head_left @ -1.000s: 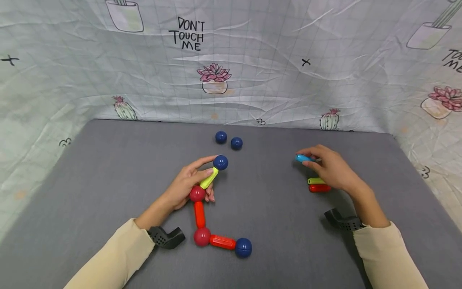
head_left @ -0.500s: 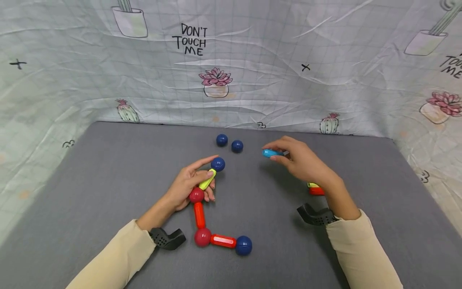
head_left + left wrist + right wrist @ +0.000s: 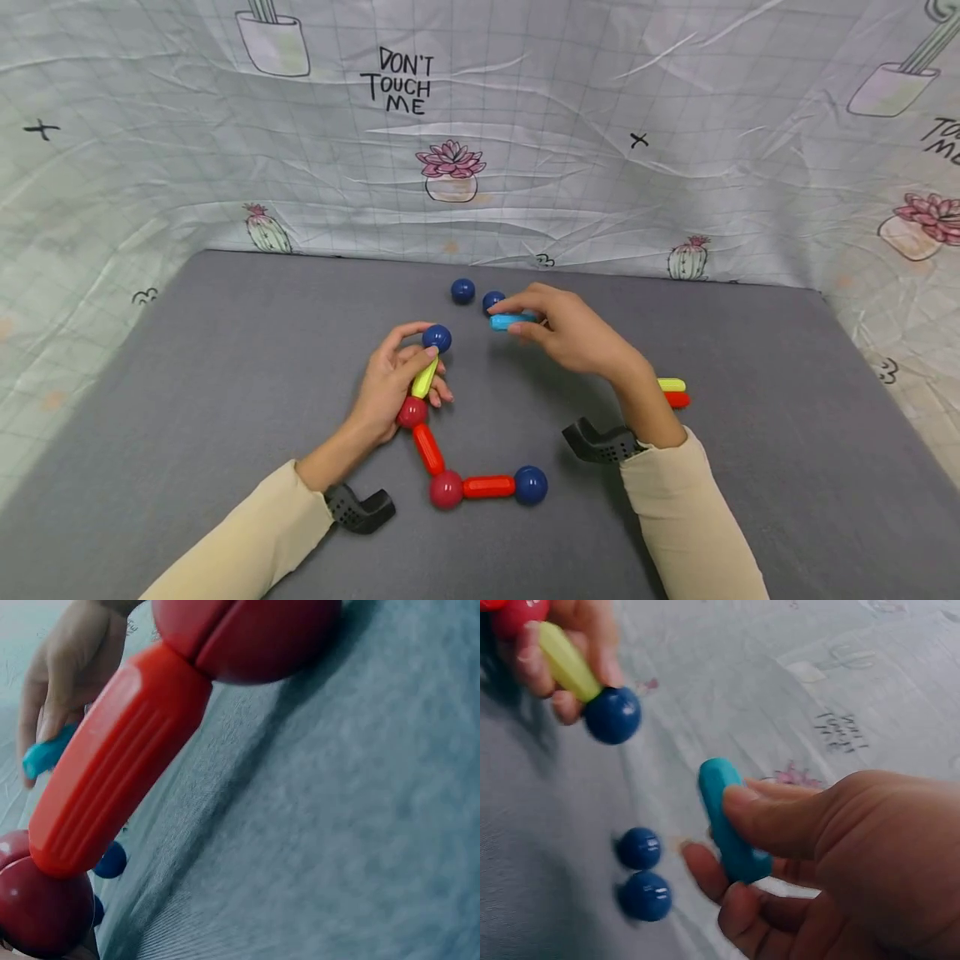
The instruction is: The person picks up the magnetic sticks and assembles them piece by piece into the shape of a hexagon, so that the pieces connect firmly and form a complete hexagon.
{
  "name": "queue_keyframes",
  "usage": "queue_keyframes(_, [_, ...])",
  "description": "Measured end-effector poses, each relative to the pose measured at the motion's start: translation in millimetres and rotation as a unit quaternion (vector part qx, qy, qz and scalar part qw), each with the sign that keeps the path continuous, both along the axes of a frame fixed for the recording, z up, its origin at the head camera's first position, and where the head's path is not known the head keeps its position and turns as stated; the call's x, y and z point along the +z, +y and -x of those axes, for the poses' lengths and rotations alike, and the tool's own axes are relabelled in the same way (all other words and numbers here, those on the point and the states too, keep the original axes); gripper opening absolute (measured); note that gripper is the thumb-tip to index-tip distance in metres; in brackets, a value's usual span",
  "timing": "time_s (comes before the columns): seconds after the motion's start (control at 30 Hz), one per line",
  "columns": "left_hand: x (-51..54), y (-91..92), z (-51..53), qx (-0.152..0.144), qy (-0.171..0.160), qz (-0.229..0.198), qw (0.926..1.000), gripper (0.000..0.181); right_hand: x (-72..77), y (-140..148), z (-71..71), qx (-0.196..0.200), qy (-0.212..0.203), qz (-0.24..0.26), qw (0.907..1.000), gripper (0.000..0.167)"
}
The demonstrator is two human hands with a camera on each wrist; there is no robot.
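My left hand [image 3: 390,379] grips a yellow-green rod [image 3: 424,379] between thumb and fingers. A blue ball [image 3: 437,338] sits on its far end, the index finger touching it. From the rod's near end a chain runs on: a red ball [image 3: 412,412], a red rod [image 3: 428,450], a second red ball [image 3: 446,490], another red rod [image 3: 488,487] and a blue ball [image 3: 531,485]. My right hand [image 3: 573,329] pinches a light blue rod [image 3: 731,821] above the table, to the right of the left hand's blue ball and apart from it.
Two loose blue balls [image 3: 462,291] lie near the back of the grey table [image 3: 300,308], one partly behind the right fingers. A loose yellow-green rod [image 3: 672,385] and a red rod [image 3: 677,400] lie beyond the right forearm. A printed cloth [image 3: 562,167] hangs behind.
My right hand has carried the light blue rod leftward toward the left hand. The left hand has turned the chain slightly, its near end shifting to the right.
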State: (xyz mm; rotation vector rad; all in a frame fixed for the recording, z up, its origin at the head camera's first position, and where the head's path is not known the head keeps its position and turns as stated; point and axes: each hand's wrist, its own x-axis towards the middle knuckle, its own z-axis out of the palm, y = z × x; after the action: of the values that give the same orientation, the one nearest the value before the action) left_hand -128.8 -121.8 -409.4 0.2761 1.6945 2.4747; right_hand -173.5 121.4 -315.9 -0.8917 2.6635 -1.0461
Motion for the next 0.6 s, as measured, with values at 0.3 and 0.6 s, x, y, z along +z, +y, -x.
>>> queue_keyframes(0.3, [-2.1, 0.8, -2.1, 0.011, -0.003, 0.012, 0.9999, 0.038, -23.0, -18.9, 2.0, 0.004, -0.020, 0.051, 0.9985, 0.026])
queue_keyframes(0.6, [0.0, 0.7, -0.7, 0.001, 0.002, 0.033, 0.9994, 0.040, -30.7, -29.4, 3.0, -0.004, -0.020, 0.064, 0.9978, 0.026])
